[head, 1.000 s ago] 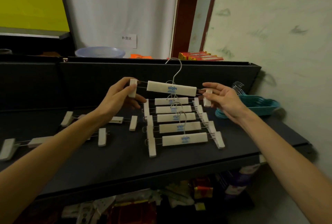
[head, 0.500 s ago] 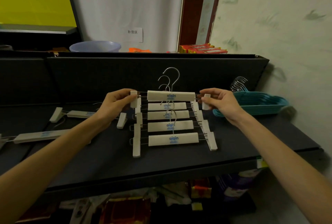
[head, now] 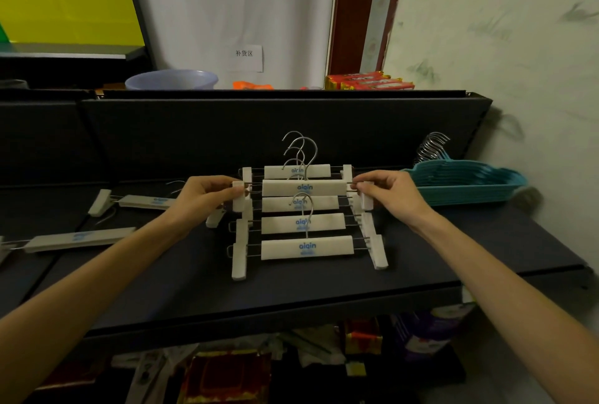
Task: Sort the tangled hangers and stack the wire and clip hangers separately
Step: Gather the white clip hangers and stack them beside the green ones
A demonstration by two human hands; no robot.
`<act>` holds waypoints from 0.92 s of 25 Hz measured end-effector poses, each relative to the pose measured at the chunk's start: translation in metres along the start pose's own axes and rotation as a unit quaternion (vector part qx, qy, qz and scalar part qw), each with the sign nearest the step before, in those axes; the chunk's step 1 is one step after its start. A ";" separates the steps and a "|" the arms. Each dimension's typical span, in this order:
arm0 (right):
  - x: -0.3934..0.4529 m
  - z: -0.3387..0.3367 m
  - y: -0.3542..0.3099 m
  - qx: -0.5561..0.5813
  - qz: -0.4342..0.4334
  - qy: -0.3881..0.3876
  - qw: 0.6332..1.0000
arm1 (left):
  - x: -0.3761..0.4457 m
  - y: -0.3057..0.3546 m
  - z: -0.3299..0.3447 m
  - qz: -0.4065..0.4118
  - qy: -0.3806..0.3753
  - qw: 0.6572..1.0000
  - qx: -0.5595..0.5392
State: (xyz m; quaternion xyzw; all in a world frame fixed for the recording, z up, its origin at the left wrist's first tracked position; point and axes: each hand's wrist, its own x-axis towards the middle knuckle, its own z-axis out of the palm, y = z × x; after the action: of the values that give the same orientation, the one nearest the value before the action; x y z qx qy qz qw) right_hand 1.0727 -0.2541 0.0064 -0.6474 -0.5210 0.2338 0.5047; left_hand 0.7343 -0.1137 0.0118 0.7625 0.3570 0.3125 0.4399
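White clip hanger [head: 304, 187] pinched at both ends by hands [head: 207, 197] [head: 385, 196], mid-shelf [head: 324, 293].

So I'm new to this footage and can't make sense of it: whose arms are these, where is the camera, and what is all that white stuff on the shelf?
There is no machine here. A person wears a wide-angle camera on the head, looking forward and down, so the two bare arms are their own. The left hand and right hand each pinch one end clip of a white clip hanger, holding it level over a row of white clip hangers lying on the dark shelf. More loose clip hangers lie to the left. At the far right is a stack of teal hangers with metal hooks. Behind the shelf's back panel stands a pale basin.
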 end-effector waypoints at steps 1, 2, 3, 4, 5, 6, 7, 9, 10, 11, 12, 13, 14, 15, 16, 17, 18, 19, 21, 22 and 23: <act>0.000 0.001 0.000 -0.004 -0.005 0.001 1.000 | 0.001 -0.001 0.000 -0.002 0.004 1.000 0.002; 0.000 0.002 0.000 -0.006 -0.009 0.001 1.000 | 0.002 -0.002 -0.001 -0.004 0.008 1.000 0.003; 0.001 0.004 0.000 -0.004 -0.010 0.000 1.000 | 0.003 -0.004 -0.002 -0.007 0.010 1.000 0.002; 0.003 0.005 -0.001 0.003 -0.009 0.000 1.000 | 0.004 -0.004 -0.002 -0.010 0.010 1.000 0.001; 0.006 0.005 -0.002 0.010 -0.007 0.003 1.000 | 0.005 -0.003 -0.002 -0.014 0.011 1.000 0.000; 0.008 0.006 -0.003 0.016 -0.004 0.007 1.000 | 0.007 -0.002 -0.002 -0.017 0.013 1.000 -0.002; 0.010 0.006 -0.003 0.019 -0.002 0.013 1.000 | 0.008 0.000 -0.002 -0.019 0.018 1.000 -0.009; 0.013 0.006 -0.003 0.024 0.001 0.022 0.999 | 0.009 0.003 -0.002 -0.024 0.028 0.999 -0.036; 0.014 0.006 -0.003 0.025 0.001 0.026 0.999 | 0.009 0.005 -0.003 -0.024 0.026 0.999 -0.040; 0.013 0.005 -0.002 0.024 0.001 0.025 0.999 | 0.008 0.006 -0.003 -0.022 0.017 0.999 -0.035; 0.011 0.004 -0.001 0.022 0.002 0.021 1.000 | 0.007 0.006 -0.003 -0.021 0.009 0.999 -0.026; 0.010 0.002 0.000 0.022 0.003 0.016 1.000 | 0.005 0.005 -0.003 -0.020 0.004 1.000 -0.017; 0.008 0.001 0.001 0.021 0.004 0.013 1.000 | 0.003 0.004 -0.003 -0.020 0.002 1.000 -0.013; 0.006 0.000 0.002 0.020 0.004 0.009 1.000 | 0.001 0.004 -0.003 -0.018 -0.001 1.000 -0.011; 0.004 -0.001 0.003 0.017 0.005 0.006 1.000 | -0.002 0.003 -0.003 -0.017 -0.006 1.000 -0.007; 0.002 -0.002 0.004 0.013 0.007 0.004 1.000 | -0.004 0.003 -0.003 -0.013 -0.012 1.000 0.003; 0.000 -0.002 0.005 0.011 0.007 0.002 1.000 | -0.006 0.003 -0.003 -0.009 -0.017 1.000 0.015; -0.002 -0.002 0.005 0.011 0.007 0.002 1.000 | -0.009 0.001 -0.002 -0.003 -0.018 1.000 0.026; -0.006 -0.002 0.002 0.015 0.002 0.004 1.000 | -0.015 0.001 -0.002 0.011 -0.006 0.999 0.039; -0.007 -0.002 0.001 0.014 0.001 0.003 1.000 | -0.016 0.001 -0.001 0.016 0.001 0.999 0.037; -0.007 -0.004 -0.001 0.011 0.001 0.000 1.000 | -0.017 0.001 -0.001 0.018 0.007 0.999 0.031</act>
State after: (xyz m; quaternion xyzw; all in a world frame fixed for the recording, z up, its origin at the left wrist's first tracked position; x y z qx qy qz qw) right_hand 1.0727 -0.2623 0.0072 -0.6422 -0.5179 0.2395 0.5118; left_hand 0.7244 -0.1277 0.0107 0.7800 0.3557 0.3141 0.4080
